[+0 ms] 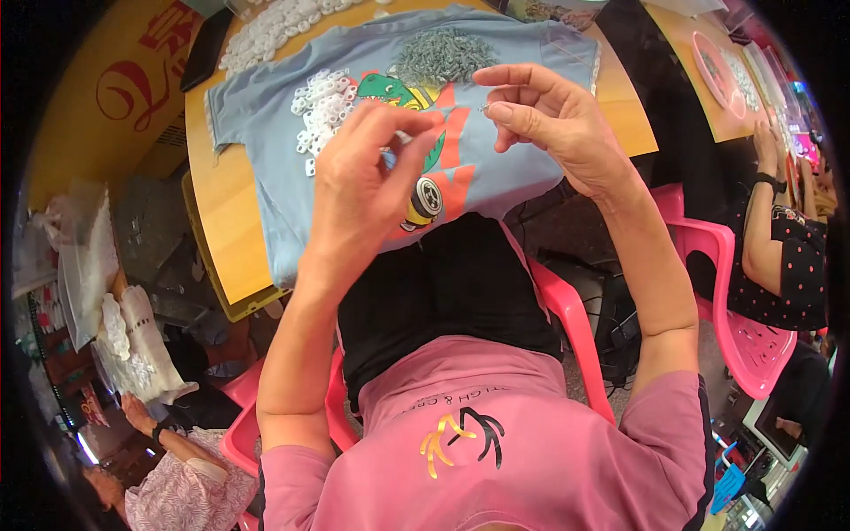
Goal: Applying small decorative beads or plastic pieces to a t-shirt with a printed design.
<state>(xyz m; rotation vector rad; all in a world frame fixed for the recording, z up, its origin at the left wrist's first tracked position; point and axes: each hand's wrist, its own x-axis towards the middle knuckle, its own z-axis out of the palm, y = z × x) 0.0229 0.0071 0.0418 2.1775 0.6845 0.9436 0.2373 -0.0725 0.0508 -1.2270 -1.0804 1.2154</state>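
Note:
My left hand (359, 173) is closed in a pinch above the spread shirt, and a bit of a small white plastic piece (401, 138) shows between its thumb and fingers. Thumb and forefinger of my right hand (558, 128) pinch a tiny grey, metallic-looking piece (484, 108); its exact kind is too small to tell. Beneath both hands lies a blue-grey T-shirt (509, 181) with a cartoon dinosaur print. A pile of white plastic pieces with holes (323, 106) lies beside my left hand. Beyond my right hand is a heap of small grey-green pieces (447, 57).
The shirt covers most of a wooden-topped table (226, 248). More white pieces (274, 31) lie at its far left, near a dark flat object (206, 50). Pink plastic chairs (726, 292) stand around. Other people work at the left and right, one by a pink basket (719, 75).

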